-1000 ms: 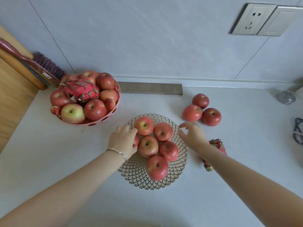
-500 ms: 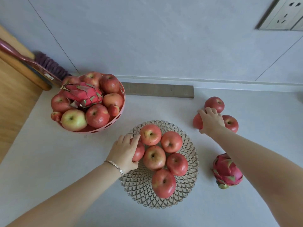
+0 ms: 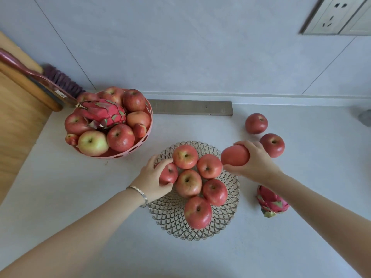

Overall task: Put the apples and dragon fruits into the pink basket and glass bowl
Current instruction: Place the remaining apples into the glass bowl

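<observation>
Red apple (image 3: 235, 158) gripped in right hand (image 3: 254, 161).

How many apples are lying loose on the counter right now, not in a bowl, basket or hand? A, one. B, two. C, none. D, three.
B: two loose apples, one farther back and one just beyond the right hand, which holds a third apple.
</observation>
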The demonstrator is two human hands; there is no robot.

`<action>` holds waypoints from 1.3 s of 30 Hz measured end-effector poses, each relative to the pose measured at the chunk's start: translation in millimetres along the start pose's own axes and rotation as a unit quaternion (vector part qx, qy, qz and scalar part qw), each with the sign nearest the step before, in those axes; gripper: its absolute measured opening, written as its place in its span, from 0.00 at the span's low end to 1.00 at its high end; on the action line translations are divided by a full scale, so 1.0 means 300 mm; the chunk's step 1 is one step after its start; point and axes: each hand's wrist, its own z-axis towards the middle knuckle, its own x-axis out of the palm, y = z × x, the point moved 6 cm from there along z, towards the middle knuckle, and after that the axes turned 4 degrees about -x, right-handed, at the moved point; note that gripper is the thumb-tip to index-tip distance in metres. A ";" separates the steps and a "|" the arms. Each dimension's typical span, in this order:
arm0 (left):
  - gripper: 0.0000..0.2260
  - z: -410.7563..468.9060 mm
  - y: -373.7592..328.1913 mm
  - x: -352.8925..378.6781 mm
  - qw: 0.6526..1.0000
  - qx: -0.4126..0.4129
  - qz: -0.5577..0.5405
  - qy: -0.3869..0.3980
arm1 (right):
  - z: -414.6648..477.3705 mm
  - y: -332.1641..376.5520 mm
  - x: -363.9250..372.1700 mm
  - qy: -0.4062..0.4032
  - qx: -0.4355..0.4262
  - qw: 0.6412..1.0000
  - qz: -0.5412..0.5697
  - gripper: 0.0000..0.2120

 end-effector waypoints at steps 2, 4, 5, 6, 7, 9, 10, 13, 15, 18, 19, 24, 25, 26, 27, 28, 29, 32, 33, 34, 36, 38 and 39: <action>0.28 -0.011 0.001 -0.002 1.000 -0.022 -0.022 0.003 | -0.070 0.027 0.019 0.046 0.024 0.997 0.062 0.26; 0.26 -0.040 0.000 0.010 0.997 -0.062 -0.034 0.016 | -0.140 0.042 0.044 0.098 0.067 0.985 0.124 0.23; 0.26 -0.062 0.000 0.021 0.995 -0.089 -0.041 0.022 | -0.177 0.052 0.058 0.120 0.084 0.978 0.146 0.23; 0.27 -0.082 0.001 0.033 0.991 -0.119 -0.055 0.027 | -0.203 0.066 0.075 0.138 0.094 0.973 0.160 0.22; 0.29 -0.114 -0.002 0.054 0.986 -0.145 -0.072 0.037 | -0.243 0.079 0.092 0.150 0.099 0.969 0.167 0.22; 0.34 -0.160 -0.001 0.104 0.974 -0.192 -0.105 0.052 | -0.295 0.108 0.145 0.177 0.099 0.968 0.145 0.25; 0.37 -0.178 0.000 0.132 0.968 -0.212 -0.123 0.059 | -0.319 0.120 0.176 0.186 0.098 0.971 0.118 0.28; 0.38 -0.224 0.004 0.203 0.927 -0.276 -0.243 0.069 | -0.373 0.134 0.263 0.174 0.087 0.981 -0.008 0.33; 0.34 -0.243 -0.004 0.219 0.899 -0.304 -0.308 0.068 | -0.393 0.126 0.308 0.147 0.071 0.981 -0.103 0.33; 0.32 -0.258 -0.018 0.221 0.889 -0.303 -0.338 0.063 | -0.405 0.111 0.352 0.119 0.052 0.974 -0.186 0.30; 0.33 -0.258 -0.018 0.221 0.887 -0.303 -0.343 0.060 | -0.403 0.104 0.363 0.114 0.050 0.970 -0.207 0.30; 0.39 -0.268 -0.033 0.222 0.891 -0.293 -0.341 0.058 | -0.406 0.093 0.410 0.098 0.017 0.956 -0.276 0.31; 0.42 -0.272 -0.034 0.219 0.893 -0.291 -0.338 0.054 | -0.406 0.088 0.415 0.093 0.018 0.956 -0.279 0.32; 0.44 -0.275 -0.033 0.219 0.895 -0.292 -0.335 0.050 | -0.406 0.085 0.417 0.085 0.018 0.957 -0.276 0.32; 0.45 -0.276 -0.032 0.218 0.896 -0.291 -0.331 0.047 | -0.407 0.083 0.414 0.076 0.019 0.960 -0.270 0.33; 0.46 -0.276 -0.030 0.218 0.899 -0.290 -0.324 0.046 | -0.410 0.080 0.409 0.067 0.016 0.963 -0.262 0.34; 0.46 -0.275 -0.026 0.220 0.903 -0.289 -0.314 0.043 | -0.417 0.074 0.408 0.064 0.009 0.965 -0.254 0.35; 0.40 -0.275 -0.019 0.221 0.909 -0.291 -0.295 0.036 | -0.437 0.053 0.414 0.078 -0.031 0.964 -0.252 0.38; 0.32 -0.281 -0.028 0.213 0.910 -0.293 -0.292 0.034 | -0.439 0.046 0.411 0.063 -0.050 0.961 -0.263 0.38; 0.24 -0.287 -0.037 0.205 0.911 -0.294 -0.287 0.034 | -0.437 0.045 0.402 0.031 -0.069 0.958 -0.276 0.39; 0.17 -0.285 -0.048 0.199 0.925 -0.277 -0.260 0.035 | -0.435 0.032 0.403 0.019 -0.074 0.959 -0.274 0.38; 0.24 -0.280 -0.049 0.197 0.938 -0.267 -0.217 0.034 | -0.435 0.022 0.410 0.016 -0.097 0.970 -0.224 0.34; 0.30 -0.279 -0.047 0.196 0.944 -0.265 -0.193 0.030 | -0.434 0.018 0.411 0.019 -0.107 0.974 -0.197 0.33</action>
